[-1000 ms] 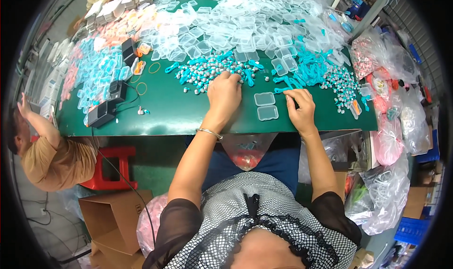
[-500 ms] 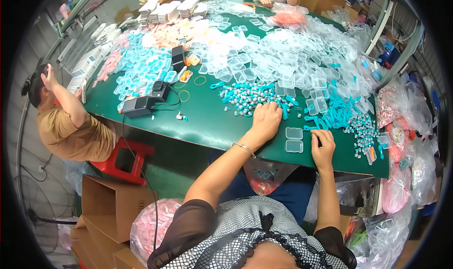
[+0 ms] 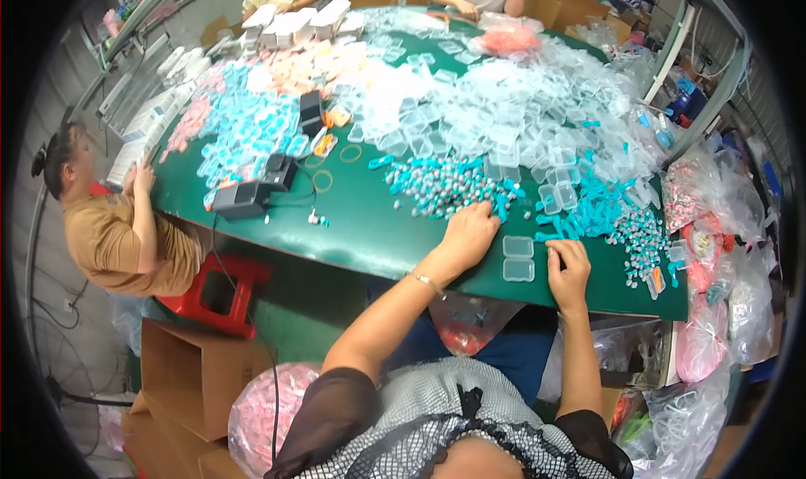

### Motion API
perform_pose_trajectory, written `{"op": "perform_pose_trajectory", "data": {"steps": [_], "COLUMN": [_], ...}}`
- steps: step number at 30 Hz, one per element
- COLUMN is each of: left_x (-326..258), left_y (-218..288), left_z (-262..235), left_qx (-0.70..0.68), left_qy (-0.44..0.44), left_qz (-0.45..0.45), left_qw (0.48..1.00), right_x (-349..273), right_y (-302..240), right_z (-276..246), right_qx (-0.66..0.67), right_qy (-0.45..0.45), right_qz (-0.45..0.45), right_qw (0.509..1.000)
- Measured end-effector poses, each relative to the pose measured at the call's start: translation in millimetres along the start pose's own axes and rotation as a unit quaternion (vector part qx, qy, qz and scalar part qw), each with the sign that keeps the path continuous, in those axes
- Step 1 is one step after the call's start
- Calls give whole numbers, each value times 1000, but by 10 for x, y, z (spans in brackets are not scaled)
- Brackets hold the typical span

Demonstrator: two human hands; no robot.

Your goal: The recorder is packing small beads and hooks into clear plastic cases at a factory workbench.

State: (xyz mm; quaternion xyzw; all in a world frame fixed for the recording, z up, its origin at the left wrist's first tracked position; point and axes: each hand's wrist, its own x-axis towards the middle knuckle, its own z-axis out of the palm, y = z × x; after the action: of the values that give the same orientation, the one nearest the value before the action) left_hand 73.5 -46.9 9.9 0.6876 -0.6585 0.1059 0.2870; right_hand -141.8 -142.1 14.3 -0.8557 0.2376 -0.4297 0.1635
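My left hand [image 3: 467,235] lies palm down on the green table [image 3: 369,235], its fingers at the edge of a heap of small teal and white pieces [image 3: 445,185]. An open clear plastic case [image 3: 518,258] lies between my hands. My right hand [image 3: 568,271] rests beside it on the right, fingers curled near a teal stick-shaped piece [image 3: 554,235]; whether it grips anything is hidden.
Piles of clear cases [image 3: 504,118], blue pieces [image 3: 243,135] and pink pieces cover the table. Black and grey boxes with cables [image 3: 252,195] sit at the left. A person in a brown shirt [image 3: 109,227] sits at the left end; others sit at the far side. Bags [image 3: 714,227] crowd the right.
The view has swung so the table sits further right and lower. Both hands stay by the clear case; my left hand has slid slightly toward the teal heap.
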Motion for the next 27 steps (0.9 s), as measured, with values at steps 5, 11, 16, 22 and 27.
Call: {"op": "perform_pose_trajectory", "data": {"steps": [5, 11, 16, 22, 27], "left_x": [63, 11, 53, -76, -178], "left_y": [-28, -131, -8, 83, 132], "left_z": [25, 2, -8, -71, -143], "left_qx": [-67, -35, -73, -108, -213], "left_qy": [-1, -9, -11, -24, -32], "left_qz": [-59, -87, -112, -133, -171], "left_qw": [996, 996, 991, 985, 961], "right_x": [15, 166, 204, 145, 164], "right_y": [46, 155, 355, 500, 843], "right_z": [4, -62, -337, -425, -715], "right_qx": [-4, 31, -3, -51, -204], "right_qy": [37, 113, 86, 51, 74], "right_qz": [-12, 41, 126, 140, 161], "right_qw": [999, 992, 988, 988, 963]}}
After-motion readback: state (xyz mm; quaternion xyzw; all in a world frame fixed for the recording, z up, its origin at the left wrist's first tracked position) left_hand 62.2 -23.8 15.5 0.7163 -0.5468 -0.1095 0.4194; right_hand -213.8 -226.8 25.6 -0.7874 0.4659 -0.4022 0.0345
